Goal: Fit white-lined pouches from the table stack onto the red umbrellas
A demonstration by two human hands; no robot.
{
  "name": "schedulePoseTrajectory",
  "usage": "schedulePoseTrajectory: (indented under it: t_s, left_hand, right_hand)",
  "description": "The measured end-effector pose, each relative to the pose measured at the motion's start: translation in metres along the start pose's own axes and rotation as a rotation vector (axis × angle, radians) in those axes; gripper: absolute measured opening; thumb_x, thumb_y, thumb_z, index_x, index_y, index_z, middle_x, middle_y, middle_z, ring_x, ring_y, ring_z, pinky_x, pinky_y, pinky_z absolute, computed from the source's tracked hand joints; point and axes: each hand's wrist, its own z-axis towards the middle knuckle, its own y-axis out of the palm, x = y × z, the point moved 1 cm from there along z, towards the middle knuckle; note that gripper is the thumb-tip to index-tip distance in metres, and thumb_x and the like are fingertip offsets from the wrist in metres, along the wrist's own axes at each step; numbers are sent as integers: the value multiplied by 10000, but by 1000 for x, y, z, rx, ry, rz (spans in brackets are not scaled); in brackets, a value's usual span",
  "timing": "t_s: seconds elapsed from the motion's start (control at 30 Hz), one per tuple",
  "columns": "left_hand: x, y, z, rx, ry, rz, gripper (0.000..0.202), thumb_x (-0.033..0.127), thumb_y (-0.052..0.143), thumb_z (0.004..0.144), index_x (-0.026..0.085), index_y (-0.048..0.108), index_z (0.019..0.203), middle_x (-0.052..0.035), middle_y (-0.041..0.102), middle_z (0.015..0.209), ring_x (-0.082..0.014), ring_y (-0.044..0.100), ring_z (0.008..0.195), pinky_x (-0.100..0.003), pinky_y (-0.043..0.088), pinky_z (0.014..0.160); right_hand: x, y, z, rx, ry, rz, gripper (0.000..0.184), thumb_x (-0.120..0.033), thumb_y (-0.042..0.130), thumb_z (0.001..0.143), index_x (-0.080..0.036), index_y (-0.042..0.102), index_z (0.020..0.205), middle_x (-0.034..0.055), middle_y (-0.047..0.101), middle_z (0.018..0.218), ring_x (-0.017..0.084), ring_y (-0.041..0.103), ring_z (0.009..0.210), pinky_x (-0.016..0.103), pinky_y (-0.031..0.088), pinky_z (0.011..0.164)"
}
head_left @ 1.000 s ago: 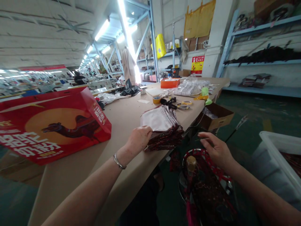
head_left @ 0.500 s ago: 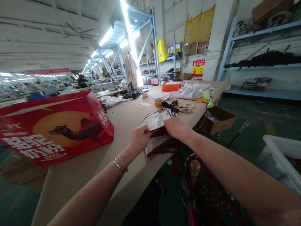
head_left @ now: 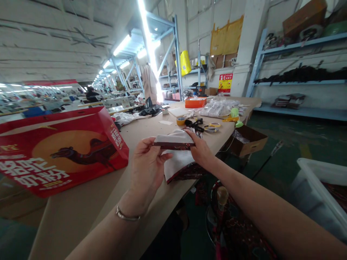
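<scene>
"Where's the cloth?"

"Up in both hands, just above the pile (head_left: 177, 162) on the table (head_left: 138, 130). It's a pale cloth (head_left: 173, 138) with a dark red patterned edge along the side nearest the person."

"What are the fingers doing?"

"The left hand (head_left: 149, 168) has its fingers closed on the cloth's left end, and one fingertip pokes out under the red edge. The right hand (head_left: 202, 148) is gripping the right end; some of its fingertips are hidden, so I can't tell how they sit."

"Does the held cloth touch the pile?"

"Can't tell from this angle. The top piece of the pile is pale too, with the same sort of dark red border."

"And around the pile?"

"A red bag (head_left: 73, 151) with a camel on it stands left of the pile. Beyond the pile there's a roll of tape (head_left: 180, 121), with yellow-handled scissors (head_left: 213, 128) to its right. Farther beyond the pile sit an orange box (head_left: 195, 103) and some clear plastic packets (head_left: 217, 107)."

"Anything off the table?"

"A cardboard box (head_left: 254, 147) to the right of the pile, lower than the tabletop, and a white tub (head_left: 307, 173) farther right of the pile. Dark red fabric (head_left: 241, 231) lies below the pile, to its right."
</scene>
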Motion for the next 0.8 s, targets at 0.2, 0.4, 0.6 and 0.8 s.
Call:
schedulePoseTrajectory:
  t_s: [0.2, 0.4, 0.6, 0.8]
  left_hand:
    - [-9, -12, -92, -153, -455, 27, 146, 310, 737, 674, 220, 624, 698, 37, 592, 598, -93, 528, 492, -186, 435, 412]
    - [-62, -21, -158, -351, -1098, 70, 236, 326, 738, 628, 163, 572, 586, 17, 540, 519, -83, 469, 437, -194, 355, 409]
    - [-84, 8, -143, -353, -1216, -109, 237, 251, 755, 629, 148, 542, 622, 27, 544, 537, -73, 501, 451, -183, 410, 451]
    - [-148, 24, -104, -192, -1111, -176, 216, 293, 705, 691, 155, 539, 699, 73, 436, 468, -36, 343, 334, -143, 190, 312]
  right_hand:
    - [-45, -44, -103, 43, 366, 463, 120, -139, 619, 704, -198, 607, 807, -24, 617, 753, 107, 548, 642, 219, 462, 623]
    - [-46, -35, -234, -52, 1134, 1254, 188, -366, 584, 790, -191, 652, 807, 12, 658, 752, 129, 603, 688, 223, 473, 612]
    - [-41, -66, -239, -335, 1079, 1242, 238, -378, 658, 735, -147, 669, 789, 42, 690, 717, 148, 641, 669, 249, 489, 676]
    - [27, -80, -157, 17, 1034, 1085, 386, -454, 409, 873, -151, 639, 940, 80, 715, 853, 205, 669, 802, 406, 510, 791]
